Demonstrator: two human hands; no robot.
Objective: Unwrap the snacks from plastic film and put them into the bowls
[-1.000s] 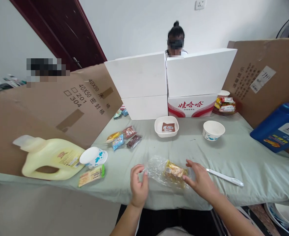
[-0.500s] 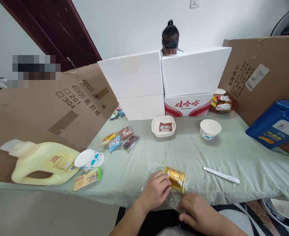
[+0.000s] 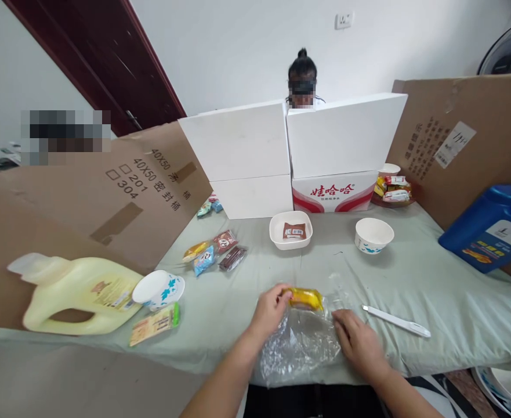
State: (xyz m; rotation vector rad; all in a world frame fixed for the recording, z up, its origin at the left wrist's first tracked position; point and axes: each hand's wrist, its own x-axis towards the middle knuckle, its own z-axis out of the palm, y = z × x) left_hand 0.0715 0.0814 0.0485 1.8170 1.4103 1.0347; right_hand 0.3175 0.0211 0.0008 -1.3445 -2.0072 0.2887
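Note:
My left hand pinches the left end of a yellow-wrapped snack between thumb and fingers. The snack lies across the far part of a crinkled clear plastic film, which is spread flat at the table's front edge. At the film's right side, my right hand has its fingers curled onto the edge; the fingertips are partly hidden. A white utility knife lies just right of that hand.
Beyond the film stand a white dish holding a brown packet and a paper bowl. Several snack packets lie left, near a tipped paper bowl and yellow jug. White boxes and a blue bottle stand behind; a person sits beyond.
The snack has moved away from me and turned more level, with my left hand at its left end. The film now lies spread out toward me, and my right hand has moved forward and right.

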